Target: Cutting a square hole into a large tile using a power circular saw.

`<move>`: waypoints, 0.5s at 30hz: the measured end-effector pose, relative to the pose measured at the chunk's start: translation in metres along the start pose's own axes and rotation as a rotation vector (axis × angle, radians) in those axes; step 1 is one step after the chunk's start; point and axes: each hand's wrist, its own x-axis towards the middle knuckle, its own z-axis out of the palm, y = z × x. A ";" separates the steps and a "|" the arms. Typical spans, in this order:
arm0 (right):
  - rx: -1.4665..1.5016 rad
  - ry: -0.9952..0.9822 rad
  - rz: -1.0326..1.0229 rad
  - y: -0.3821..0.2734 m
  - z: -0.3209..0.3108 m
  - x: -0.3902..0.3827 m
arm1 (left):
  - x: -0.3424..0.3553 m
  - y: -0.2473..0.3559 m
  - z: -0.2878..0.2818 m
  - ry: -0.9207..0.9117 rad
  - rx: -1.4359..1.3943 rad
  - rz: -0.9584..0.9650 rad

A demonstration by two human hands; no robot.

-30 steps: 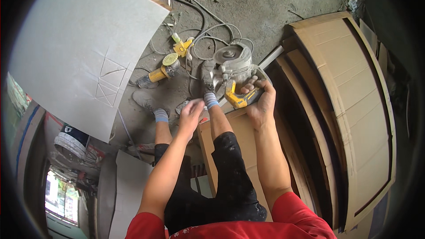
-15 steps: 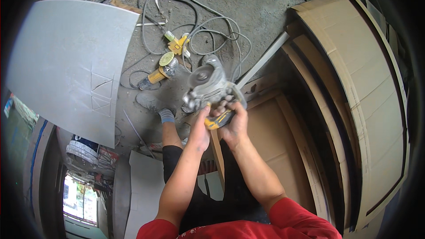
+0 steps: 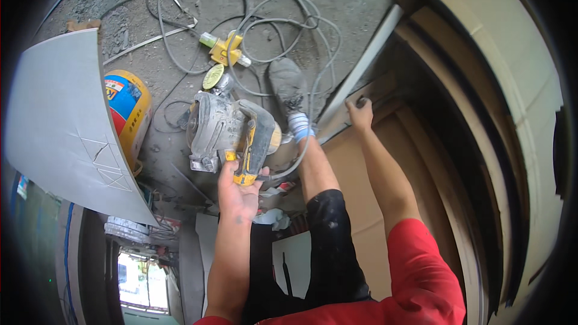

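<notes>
My left hand (image 3: 239,195) is wrapped round the rear of the black and yellow handle of a dusty circular saw (image 3: 217,129). The saw hangs over the floor, its grey guard and base to the left of the handle, its cord trailing from the grip. Off to the right, my right hand (image 3: 360,112) is closed beside the cardboard, with a small dark thing at its fingers that I cannot make out. Just beyond the saw lies an angle grinder (image 3: 224,86) with a pale yellow disc (image 3: 213,76); the saw hides most of its body.
Grey cords (image 3: 313,21) loop over the dirt floor around a yellow power splitter (image 3: 225,48). A grey panel (image 3: 60,120) and a yellow, blue and red bucket (image 3: 139,105) stand at left. Large cardboard sheets (image 3: 494,42) and a pale strip (image 3: 364,60) are at right.
The saw has swung left and turned in my left hand. My right hand has let go of it and moved right. The view has shifted, and the bucket now shows behind the panel.
</notes>
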 end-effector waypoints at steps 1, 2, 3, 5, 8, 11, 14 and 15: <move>-0.095 0.100 -0.105 0.005 0.018 0.015 | -0.001 0.003 0.004 0.025 0.000 -0.003; -0.105 0.165 -0.110 0.006 0.036 0.027 | -0.002 0.005 0.008 0.014 -0.033 -0.035; -0.039 0.133 -0.027 0.006 0.047 0.037 | -0.002 0.008 0.012 0.003 -0.051 -0.044; 0.028 0.126 0.073 0.001 0.067 0.046 | -0.003 0.012 0.022 0.032 -0.056 -0.072; -0.081 0.085 0.077 -0.002 0.073 0.050 | 0.001 0.017 0.038 -0.004 -0.092 -0.105; 0.006 0.118 -0.065 -0.003 0.059 0.042 | 0.007 0.023 0.053 0.012 -0.056 -0.113; 0.313 0.120 -0.118 -0.011 0.026 0.010 | 0.012 0.030 0.066 -0.001 -0.006 -0.093; 0.480 0.069 -0.145 -0.015 0.007 -0.007 | 0.014 0.033 0.071 -0.010 -0.014 -0.137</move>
